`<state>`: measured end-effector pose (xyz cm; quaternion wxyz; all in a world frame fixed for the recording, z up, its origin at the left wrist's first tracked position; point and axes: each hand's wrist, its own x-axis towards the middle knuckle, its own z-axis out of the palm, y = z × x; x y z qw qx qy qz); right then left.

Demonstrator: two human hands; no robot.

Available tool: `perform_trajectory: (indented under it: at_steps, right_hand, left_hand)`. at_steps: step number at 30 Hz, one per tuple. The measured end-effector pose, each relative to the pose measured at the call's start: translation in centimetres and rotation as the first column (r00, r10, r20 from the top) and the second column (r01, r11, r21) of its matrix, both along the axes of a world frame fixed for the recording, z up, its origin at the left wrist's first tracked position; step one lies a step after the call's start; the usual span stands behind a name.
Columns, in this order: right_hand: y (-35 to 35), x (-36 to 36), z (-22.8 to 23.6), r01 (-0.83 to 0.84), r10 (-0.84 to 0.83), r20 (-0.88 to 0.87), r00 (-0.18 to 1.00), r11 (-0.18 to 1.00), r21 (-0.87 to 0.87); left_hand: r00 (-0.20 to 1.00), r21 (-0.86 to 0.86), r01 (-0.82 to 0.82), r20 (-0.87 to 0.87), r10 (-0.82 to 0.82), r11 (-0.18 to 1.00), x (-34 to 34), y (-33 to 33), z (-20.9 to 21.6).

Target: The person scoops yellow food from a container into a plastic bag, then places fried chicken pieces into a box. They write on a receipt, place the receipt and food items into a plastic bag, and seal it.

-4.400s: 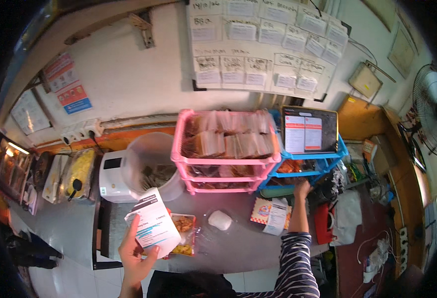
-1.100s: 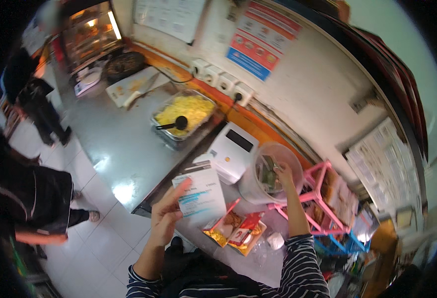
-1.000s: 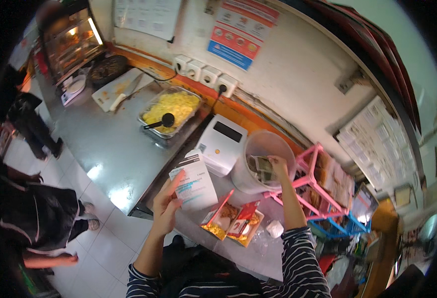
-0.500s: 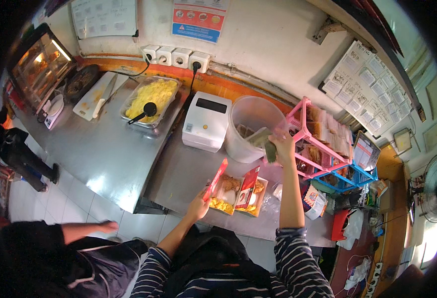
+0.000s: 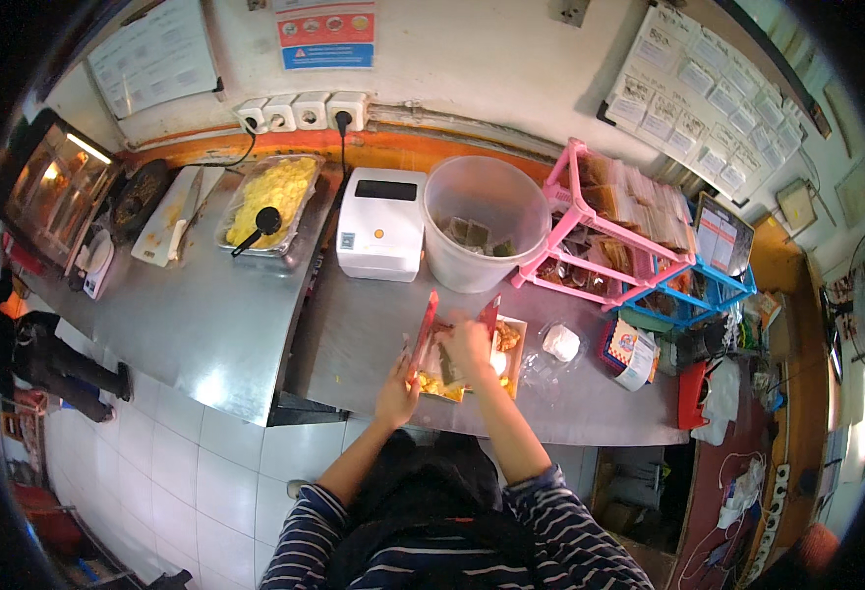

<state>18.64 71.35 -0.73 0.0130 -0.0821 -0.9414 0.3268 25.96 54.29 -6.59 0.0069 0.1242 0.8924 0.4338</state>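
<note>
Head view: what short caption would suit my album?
Left hand at an open food box, right hand over it, a translucent bucket behind.

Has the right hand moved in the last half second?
Yes: against the translucent bucket, the right hand has moved leftward and nearer the person, to the food boxes.
</note>
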Motion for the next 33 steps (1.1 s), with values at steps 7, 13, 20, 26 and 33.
perform_trajectory:
  at_steps: [7, 13, 20, 26, 33]
  right_hand:
    - [8.7, 2.3, 4.0, 0.494, -0.484, -0.129, 0.866, 0.867, 0.060]
    - [8.4, 1.6, -3.9, 0.259, -0.302, -0.125, 0.945, 0.925, -0.279]
    - [10.2, 3.7, -2.7, 0.273, -0.261, 0.112, 0.959, 0.955, -0.112]
    - [12.5, 0.7, -4.4, 0.427, -0.441, 0.017, 0.898, 0.858, -0.285]
    - [17.0, 3.0, -3.2, 0.214, -0.254, -0.113, 0.961, 0.936, -0.280]
  left_hand:
    - [0.942, 0.166, -0.002, 0.332, -0.054, 0.986, -1.8, 0.0, -1.7]
    - [0.957, 0.031, 0.051, 0.285, -0.058, 0.998, -2.3, 0.1, -1.5]
    - [0.939, 0.070, 0.095, 0.324, -0.112, 0.993, -2.9, 3.9, -0.1]
    - [0.932, -0.041, 0.226, 0.300, -0.204, 0.973, -3.1, 7.4, 0.3]
    - [0.871, -0.319, 0.410, 0.414, -0.263, 0.855, -3.5, 6.4, 10.3]
